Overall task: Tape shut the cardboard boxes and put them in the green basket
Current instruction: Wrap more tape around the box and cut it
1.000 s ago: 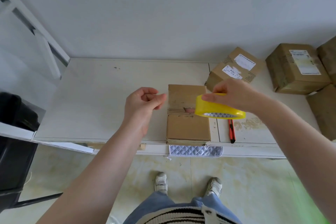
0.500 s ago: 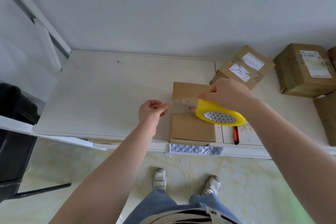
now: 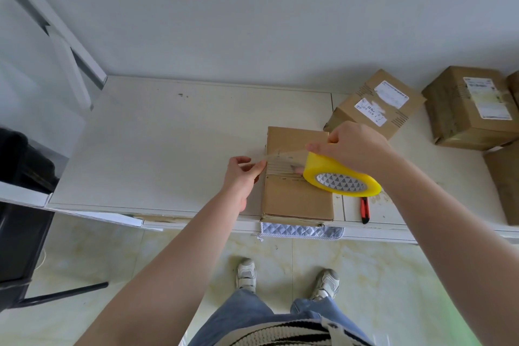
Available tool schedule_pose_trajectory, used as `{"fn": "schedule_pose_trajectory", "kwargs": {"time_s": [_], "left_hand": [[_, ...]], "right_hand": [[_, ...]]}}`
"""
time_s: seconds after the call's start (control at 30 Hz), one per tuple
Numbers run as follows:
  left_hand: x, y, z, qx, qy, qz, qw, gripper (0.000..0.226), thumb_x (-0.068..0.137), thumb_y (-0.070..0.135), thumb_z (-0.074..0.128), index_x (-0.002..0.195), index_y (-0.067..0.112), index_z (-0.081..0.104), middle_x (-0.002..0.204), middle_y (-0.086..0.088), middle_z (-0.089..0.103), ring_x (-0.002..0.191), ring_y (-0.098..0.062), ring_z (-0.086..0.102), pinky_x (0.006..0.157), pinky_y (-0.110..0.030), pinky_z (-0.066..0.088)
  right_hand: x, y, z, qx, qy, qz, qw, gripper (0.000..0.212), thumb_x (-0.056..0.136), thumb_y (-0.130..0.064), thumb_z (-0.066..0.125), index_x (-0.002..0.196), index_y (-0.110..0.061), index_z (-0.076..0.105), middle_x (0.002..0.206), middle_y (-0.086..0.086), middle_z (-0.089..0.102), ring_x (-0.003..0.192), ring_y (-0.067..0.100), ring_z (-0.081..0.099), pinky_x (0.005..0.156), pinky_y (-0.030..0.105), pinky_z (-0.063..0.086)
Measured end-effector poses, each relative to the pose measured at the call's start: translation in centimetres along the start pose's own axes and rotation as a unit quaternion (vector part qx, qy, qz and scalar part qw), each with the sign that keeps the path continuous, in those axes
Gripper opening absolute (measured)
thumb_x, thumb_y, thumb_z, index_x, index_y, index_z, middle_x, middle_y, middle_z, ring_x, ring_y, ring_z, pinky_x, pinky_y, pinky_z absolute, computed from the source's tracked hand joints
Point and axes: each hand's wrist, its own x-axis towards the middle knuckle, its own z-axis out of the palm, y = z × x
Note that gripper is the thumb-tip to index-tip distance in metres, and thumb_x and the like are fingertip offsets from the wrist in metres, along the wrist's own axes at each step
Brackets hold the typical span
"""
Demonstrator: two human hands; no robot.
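Box being taped: a flat, rectangular brown cardboard box (image 3: 296,199) lies on the white tabletop (image 3: 168,149) at its front edge, plain matt board with a ribbed band of older tape across its middle.
Tape strip: a clear, glossy strip of tape (image 3: 283,154) stretches just above the box's far half, from the left hand to the roll.
Left hand: the left hand (image 3: 243,174) pinches the free end of the strip between thumb and fingertips, at the box's left edge.
Right hand: the right hand (image 3: 354,149) grips a round yellow roll of packing tape (image 3: 341,181), held tilted over the box's right side; its core shows a grey triangle pattern.
Other boxes: a brown cardboard carton with white labels (image 3: 376,104) sits just behind the right hand; a larger taped brown carton with a shipping label (image 3: 471,108) stands further right.
Cutter: a slim red and black utility knife (image 3: 365,209) lies on the tabletop, right of the flat box.
Quilted cloth: a grey quilted fabric piece (image 3: 302,232) hangs from the table edge under the box.
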Motion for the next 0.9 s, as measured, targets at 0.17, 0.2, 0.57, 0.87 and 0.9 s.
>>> {"fn": "schedule_pose_trajectory", "kwargs": {"time_s": [0.17,0.2,0.57,0.87,0.9], "left_hand": [[-0.3,-0.4,-0.1,0.232,0.010,0.162,0.959,0.014,0.095,0.023,0.061,0.083,0.017,0.056,0.109,-0.015,0.050,0.075,-0.020,0.047,0.069,-0.030,0.043],[-0.3,-0.4,-0.1,0.282,0.016,0.189,0.940,0.016,0.097,0.022,0.057,0.084,0.014,0.060,0.106,-0.015,0.048,0.079,-0.024,0.049,0.076,-0.035,0.045],[-0.4,0.1,1.2,0.593,0.032,0.257,0.763,0.046,0.106,0.037,0.022,0.110,0.017,0.063,0.100,-0.005,0.061,0.100,-0.030,0.052,0.086,-0.038,0.031],[-1.2,-0.7,1.3,0.558,0.045,0.219,0.799,0.043,0.105,0.042,0.023,0.071,0.023,0.039,0.069,0.006,0.049,0.077,-0.025,0.053,0.075,-0.036,0.030],[-1.2,-0.8,1.3,0.552,0.050,0.223,0.802,0.043,0.105,0.042,0.023,0.069,0.023,0.038,0.066,0.006,0.048,0.073,-0.024,0.051,0.074,-0.035,0.028]], "right_hand": [[0.0,-0.2,0.0,0.000,-0.003,0.004,1.000,0.065,0.082,-0.072,0.052,0.053,-0.017,0.035,0.045,-0.005,0.030,0.042,0.014,0.034,0.045,0.024,0.027],[0.0,-0.2,0.0,0.000,-0.005,0.004,1.000,0.064,0.082,-0.072,0.052,0.053,-0.017,0.036,0.044,-0.005,0.031,0.042,0.015,0.035,0.045,0.024,0.028],[-0.1,-1.2,0.4,-0.030,0.009,0.004,1.000,0.065,0.082,-0.074,0.050,0.056,-0.015,0.043,0.049,-0.003,0.040,0.046,0.016,0.044,0.046,0.025,0.032],[-0.1,-0.5,-0.1,0.010,-0.025,-0.030,0.999,0.068,0.075,-0.080,0.049,0.054,-0.016,0.033,0.047,-0.004,0.027,0.043,0.015,0.030,0.047,0.027,0.025],[-0.1,-0.1,-0.4,0.023,-0.037,-0.042,0.998,0.068,0.074,-0.079,0.050,0.055,-0.016,0.032,0.048,-0.004,0.026,0.043,0.015,0.027,0.047,0.028,0.023]]}}
